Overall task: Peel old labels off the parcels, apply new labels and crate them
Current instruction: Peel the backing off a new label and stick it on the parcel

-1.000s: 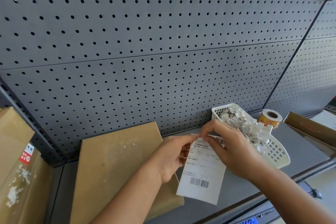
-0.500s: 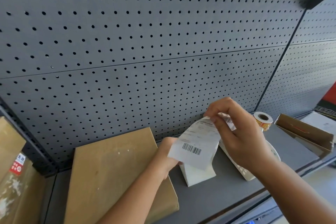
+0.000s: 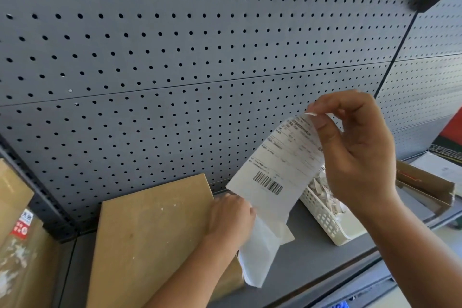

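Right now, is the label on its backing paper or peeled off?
Mostly peeled off: the right hand holds the label up by its top, the left hand holds the backing paper below. Fully free? Cannot tell.

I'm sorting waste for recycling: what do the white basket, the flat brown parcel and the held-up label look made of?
White basket: likely moulded plastic, smooth, with a regular grid of slots. Flat brown parcel: matte kraft cardboard or paper, scuffed with pale flecks. Label: thin printed paper, bending freely.

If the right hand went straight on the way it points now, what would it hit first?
Probably the pegboard wall behind the shelf; nothing shows between it and the right hand, which pinches the label. Depth is unclear.
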`<state>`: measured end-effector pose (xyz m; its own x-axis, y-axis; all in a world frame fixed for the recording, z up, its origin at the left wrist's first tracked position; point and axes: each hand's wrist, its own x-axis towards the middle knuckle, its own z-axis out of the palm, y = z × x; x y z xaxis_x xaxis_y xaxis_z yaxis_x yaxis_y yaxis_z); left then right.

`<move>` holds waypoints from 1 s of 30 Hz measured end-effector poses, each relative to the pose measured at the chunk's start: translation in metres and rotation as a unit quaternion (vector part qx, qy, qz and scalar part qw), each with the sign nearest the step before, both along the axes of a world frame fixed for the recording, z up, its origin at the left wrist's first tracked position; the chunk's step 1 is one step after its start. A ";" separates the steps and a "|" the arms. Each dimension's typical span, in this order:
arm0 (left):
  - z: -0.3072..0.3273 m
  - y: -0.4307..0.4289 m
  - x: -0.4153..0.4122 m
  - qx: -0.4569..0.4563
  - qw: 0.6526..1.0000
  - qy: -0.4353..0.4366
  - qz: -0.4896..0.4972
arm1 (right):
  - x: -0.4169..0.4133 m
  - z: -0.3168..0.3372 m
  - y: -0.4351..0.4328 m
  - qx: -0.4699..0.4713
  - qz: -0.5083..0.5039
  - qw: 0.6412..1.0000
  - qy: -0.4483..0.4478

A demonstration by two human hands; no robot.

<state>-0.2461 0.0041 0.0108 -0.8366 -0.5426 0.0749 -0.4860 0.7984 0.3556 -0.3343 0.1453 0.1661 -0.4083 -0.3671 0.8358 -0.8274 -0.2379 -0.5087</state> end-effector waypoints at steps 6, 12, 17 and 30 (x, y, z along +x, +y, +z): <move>-0.001 -0.010 0.003 0.120 0.990 0.073 0.001 | -0.007 -0.010 -0.003 0.071 0.042 0.994 -0.065; 0.039 -0.031 0.035 0.336 0.901 0.267 0.059 | -0.016 -0.027 -0.015 0.143 0.104 0.976 -0.130; 0.066 -0.049 0.074 0.371 0.833 0.403 0.079 | -0.010 -0.030 -0.027 0.188 0.127 0.964 -0.139; 0.081 -0.024 0.130 0.351 0.851 0.386 0.059 | 0.036 -0.036 -0.083 0.251 0.166 0.949 -0.095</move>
<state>-0.1162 -0.0204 0.0922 -0.6218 -0.7573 0.1997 0.0462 0.2191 0.9746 -0.2985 0.0627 0.1303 -0.3262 -0.8338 0.4455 -0.6315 -0.1585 -0.7590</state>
